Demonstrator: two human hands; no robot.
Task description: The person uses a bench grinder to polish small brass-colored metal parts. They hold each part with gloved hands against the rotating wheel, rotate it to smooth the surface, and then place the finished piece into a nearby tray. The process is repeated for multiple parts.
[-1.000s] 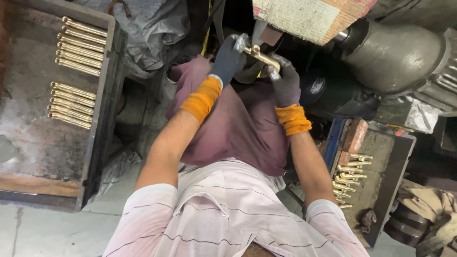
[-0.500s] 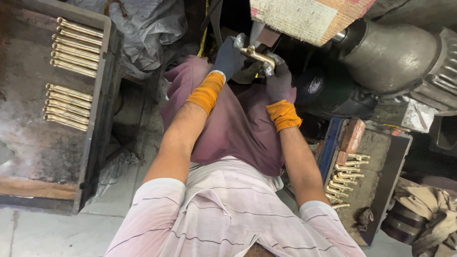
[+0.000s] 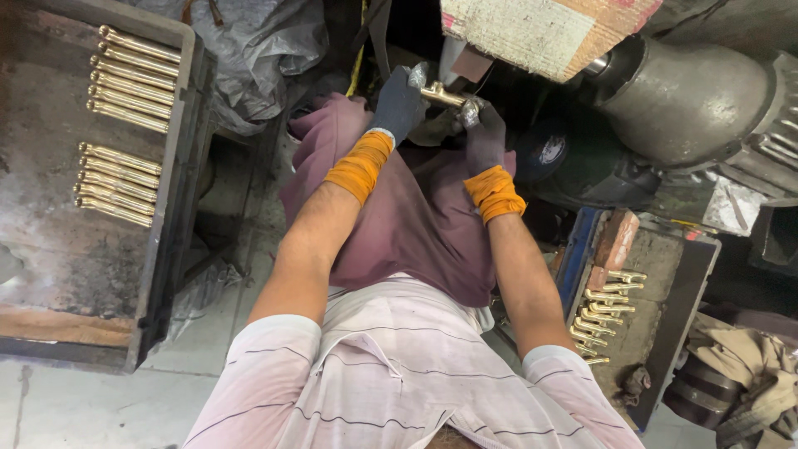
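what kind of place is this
Most likely a small metal polishing workshop. Both gloved hands, left and right, hold a brass part by a big grey motor, with a tray of brass rods alongside.

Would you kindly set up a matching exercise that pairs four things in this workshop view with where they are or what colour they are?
Things:
1. brass part
2. polished brass rods
3. wrist wraps
4. small brass fittings

Places or colours:
A. orange
B. in rows in the dark tray on the person's left
C. held between the left hand and the right hand, both gloved
D. piled in the tray by the person's right elbow

Pairs: 1-C, 2-B, 3-A, 4-D
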